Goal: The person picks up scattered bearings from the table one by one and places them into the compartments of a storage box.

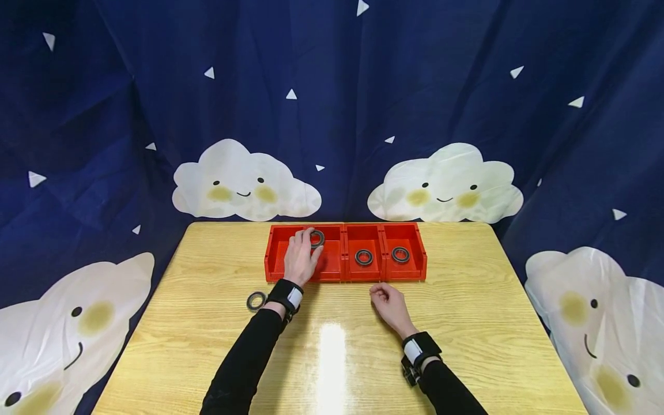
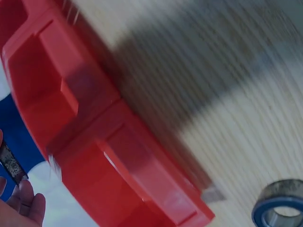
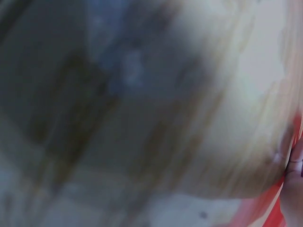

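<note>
My left hand (image 1: 301, 259) pinches a ball bearing (image 1: 322, 238) over the wide left red bin (image 1: 280, 236). In the left wrist view the same bearing (image 2: 10, 163) shows edge-on between thumb and fingers, at the lower left. Bearings also lie flat in the middle red bin (image 1: 364, 232) and the right red bin (image 1: 400, 231), one in each. Just in front of the bins, over the table, my right hand (image 1: 391, 308) has loosely curled fingers and holds nothing visible. Its wrist view is mostly blurred, with part of the hand (image 3: 292, 198) at the right edge.
Another bearing (image 1: 249, 302) lies on the wooden table (image 1: 207, 346), beside my left wrist. The three bins stand side by side along the table's back edge. Behind them hangs a dark blue curtain (image 1: 332, 115) with printed clouds.
</note>
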Available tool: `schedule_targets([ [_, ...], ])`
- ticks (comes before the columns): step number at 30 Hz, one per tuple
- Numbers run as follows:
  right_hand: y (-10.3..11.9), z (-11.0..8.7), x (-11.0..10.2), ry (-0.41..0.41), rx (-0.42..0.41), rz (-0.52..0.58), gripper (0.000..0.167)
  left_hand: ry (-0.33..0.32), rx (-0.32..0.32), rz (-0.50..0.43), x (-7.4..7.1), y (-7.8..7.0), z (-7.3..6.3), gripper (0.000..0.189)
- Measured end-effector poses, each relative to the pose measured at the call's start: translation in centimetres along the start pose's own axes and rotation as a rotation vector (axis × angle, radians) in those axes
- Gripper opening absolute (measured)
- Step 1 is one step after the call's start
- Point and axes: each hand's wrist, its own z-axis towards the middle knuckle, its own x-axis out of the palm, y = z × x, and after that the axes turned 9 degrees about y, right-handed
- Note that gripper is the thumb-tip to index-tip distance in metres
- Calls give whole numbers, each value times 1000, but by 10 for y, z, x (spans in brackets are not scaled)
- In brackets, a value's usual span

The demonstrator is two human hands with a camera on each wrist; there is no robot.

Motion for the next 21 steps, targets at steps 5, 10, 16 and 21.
schedule_targets([
  [5,-2,1,1,-4,-16,-7,11,5,55,212,20,-7,1,50],
  [10,0,-1,1,1,-7,10,10,-13,103,424,36,-6,2,45],
  [16,-2,0,0,-3,-3,5,9,48,103,522,46,-9,4,37],
  [21,-2,1,0,-3,-11,6,9,165,34,568,51,-13,6,23],
])
